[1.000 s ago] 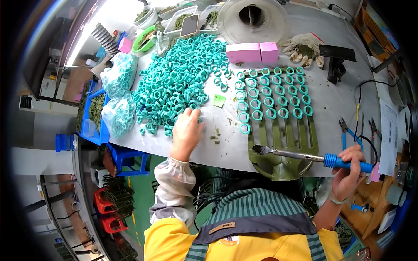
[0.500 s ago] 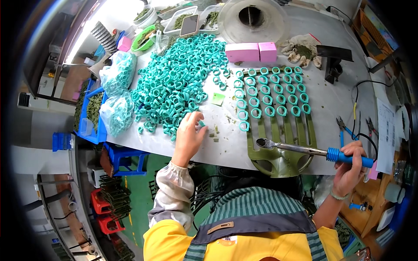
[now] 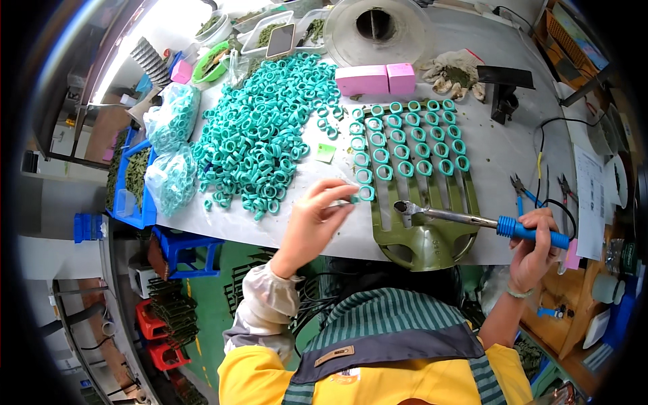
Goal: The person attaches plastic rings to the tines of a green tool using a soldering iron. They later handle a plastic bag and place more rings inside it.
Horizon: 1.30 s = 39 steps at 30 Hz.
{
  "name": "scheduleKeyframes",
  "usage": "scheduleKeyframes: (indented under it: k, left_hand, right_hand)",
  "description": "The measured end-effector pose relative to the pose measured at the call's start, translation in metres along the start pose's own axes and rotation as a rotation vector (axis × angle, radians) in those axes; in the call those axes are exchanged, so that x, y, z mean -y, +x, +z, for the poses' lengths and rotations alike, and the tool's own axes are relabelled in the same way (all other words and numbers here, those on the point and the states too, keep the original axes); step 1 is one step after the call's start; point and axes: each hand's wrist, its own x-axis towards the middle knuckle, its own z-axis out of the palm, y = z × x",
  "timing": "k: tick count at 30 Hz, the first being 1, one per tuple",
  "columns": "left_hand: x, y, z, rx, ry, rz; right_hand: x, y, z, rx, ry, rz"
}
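Observation:
Between the thumb and fingers of my left hand (image 3: 312, 223) is a small teal ring (image 3: 354, 199), partly hidden by the fingertips. It is close beside the lowest ring (image 3: 365, 194) in the left column on an olive-green slotted plastic frame (image 3: 432, 251). Rows of similar teal rings cover the frame's far part. My right hand (image 3: 533, 251) is wrapped round the blue handle of a soldering iron (image 3: 466, 217). Its metal shaft points left over the frame's near part, ending in a wide, cupped tip. A large heap of loose teal rings (image 3: 260, 135) lies left of the frame.
Bags of rings (image 3: 174, 111) and a blue tray (image 3: 140, 202) line the left. Pink blocks (image 3: 362, 79), a dirty glove (image 3: 453, 73) and a black stand (image 3: 503, 94) sit beyond the frame. Pliers (image 3: 520, 192) and a black cable (image 3: 542, 138) lie on the right.
My left hand has moved right, from beside the ring heap to the frame's left edge, carrying a teal ring. My right hand keeps the soldering iron over the frame. The view has shifted slightly.

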Motion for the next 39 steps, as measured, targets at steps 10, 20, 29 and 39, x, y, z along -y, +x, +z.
scheduleKeyframes:
  k: [10, 20, 29, 39]
  left_hand:
    - [0.015, 0.038, 0.049, -0.021, 0.510, 0.437]
    - [0.013, 0.041, 0.045, 0.034, 0.620, 0.432]
    - [0.081, 0.044, -0.078, -0.572, 1.296, 0.078]
    - [0.079, 0.030, -0.049, -0.314, 0.519, 0.020]
  right_hand:
    - [-0.023, 0.000, 0.010, 0.032, 0.068, -0.024]
    - [-0.012, 0.008, -0.009, 0.063, 0.051, -0.043]
    - [-0.003, 0.003, -0.011, 0.028, 0.031, 0.009]
    - [0.004, 0.004, -0.010, 0.000, 0.000, -0.004]
